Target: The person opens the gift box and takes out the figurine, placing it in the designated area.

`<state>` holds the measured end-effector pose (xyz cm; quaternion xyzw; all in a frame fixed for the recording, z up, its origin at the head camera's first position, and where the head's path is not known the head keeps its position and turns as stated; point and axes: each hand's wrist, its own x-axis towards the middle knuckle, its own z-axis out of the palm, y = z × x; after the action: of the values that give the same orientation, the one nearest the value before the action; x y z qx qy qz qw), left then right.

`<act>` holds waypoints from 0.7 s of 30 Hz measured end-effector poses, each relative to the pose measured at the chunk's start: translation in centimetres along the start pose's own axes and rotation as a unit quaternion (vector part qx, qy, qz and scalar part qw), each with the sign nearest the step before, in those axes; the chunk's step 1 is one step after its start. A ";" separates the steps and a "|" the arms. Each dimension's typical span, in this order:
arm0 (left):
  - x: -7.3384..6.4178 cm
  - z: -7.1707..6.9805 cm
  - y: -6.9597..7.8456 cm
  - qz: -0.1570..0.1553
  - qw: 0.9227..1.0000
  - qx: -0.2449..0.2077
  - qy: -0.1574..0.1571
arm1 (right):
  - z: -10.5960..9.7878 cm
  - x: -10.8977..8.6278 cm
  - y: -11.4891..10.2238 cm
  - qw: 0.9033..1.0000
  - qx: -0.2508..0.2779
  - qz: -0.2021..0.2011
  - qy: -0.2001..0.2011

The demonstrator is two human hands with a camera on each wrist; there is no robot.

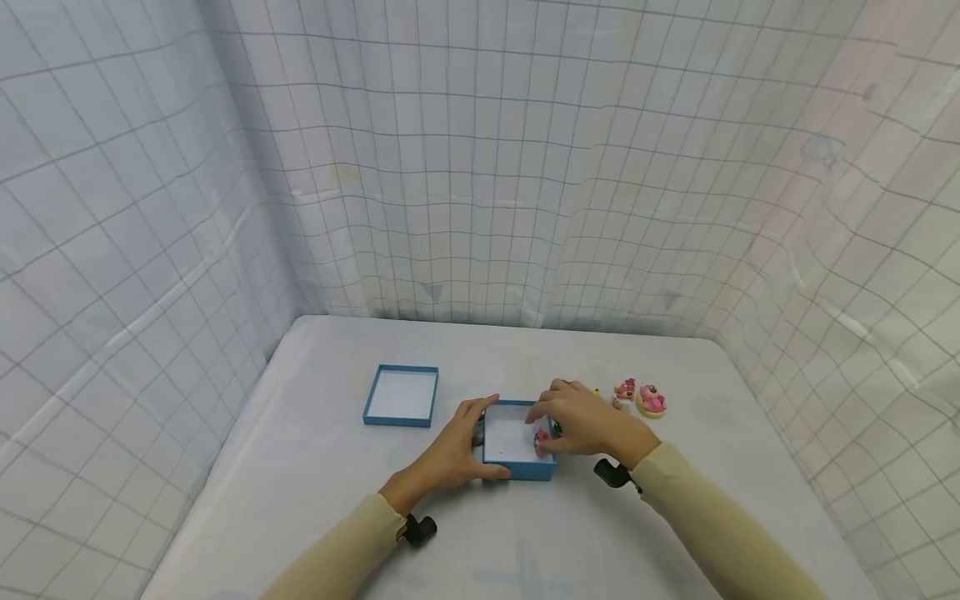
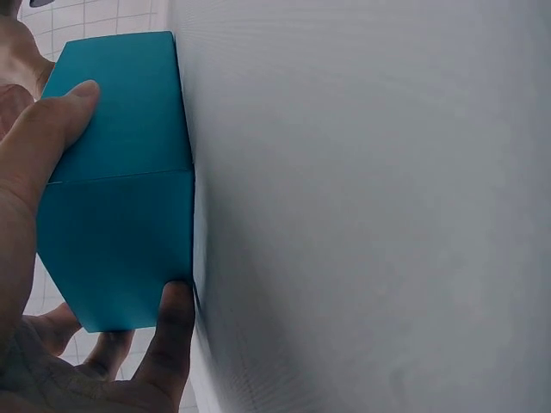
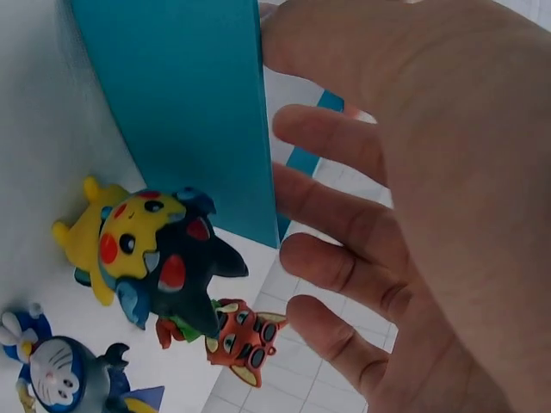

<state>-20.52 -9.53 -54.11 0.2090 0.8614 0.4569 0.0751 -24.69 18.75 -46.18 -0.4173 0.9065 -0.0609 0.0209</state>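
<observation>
A blue open-topped box [image 1: 529, 472] with a white inside stands on the table between both hands. My left hand [image 1: 448, 454] grips its left side, thumb on the front wall and fingers spread along the side and toward the back. In the left wrist view, thumb and fingers press the blue walls. Reaching over the box's right wall, my right hand [image 1: 588, 421] has its thumb and fingers apart. Just below those fingertips, a small pink figurine [image 1: 542, 435] shows inside the box. In the right wrist view the wall hides that figurine.
A shallow blue-rimmed lid [image 1: 401, 421] lies back left. Beside the box's right wall are a yellow figurine [image 3: 142, 232] with a dark hood, a blue-and-white figurine [image 3: 56, 374] and an orange one [image 3: 237, 340]. Further right sit pink figurines [image 1: 652, 401]. White gridded curtains surround the table.
</observation>
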 end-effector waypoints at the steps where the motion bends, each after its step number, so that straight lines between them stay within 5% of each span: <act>1: 0.0 0.0 0.0 0.001 1.000 -0.002 0.000 | 0.0 0.2 -0.1 1.000 -0.004 0.002 -0.004; 9: 0.0 0.0 0.0 0.002 1.000 -0.007 -0.002 | 0.8 1.3 -0.5 0.998 -0.003 0.039 -0.044; 21: 0.0 0.0 -0.2 0.006 1.000 -0.009 -0.003 | 1.2 2.0 -0.9 0.999 0.012 0.028 -0.036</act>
<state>-20.60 -9.65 -54.30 0.2146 0.8560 0.4640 0.0771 -25.24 16.52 -47.19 -0.3930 0.9159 -0.0559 0.0599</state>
